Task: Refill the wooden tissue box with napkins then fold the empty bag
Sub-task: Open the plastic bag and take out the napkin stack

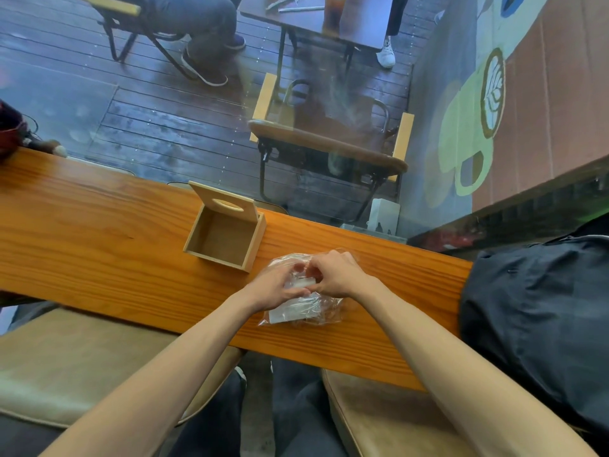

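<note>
Wooden counter (99,232), orange-brown, long grain, running left to right against a glass window; two tan cushioned stools (75,364) beneath its near edge; dark jacket (540,324) lying at the counter's right end; beyond the glass, dark plank decking (158,127), wet-looking; folding chair (329,143) with curved wooden back and black metal frame; dark outdoor table (356,24); wall mural (478,120) of a latte cup, green and terracotta; light cool, diffuse.

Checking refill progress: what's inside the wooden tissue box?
Nothing: the wooden tissue box stands open, its bare floor showing. Its near inner wall is hidden by the rim.
</note>
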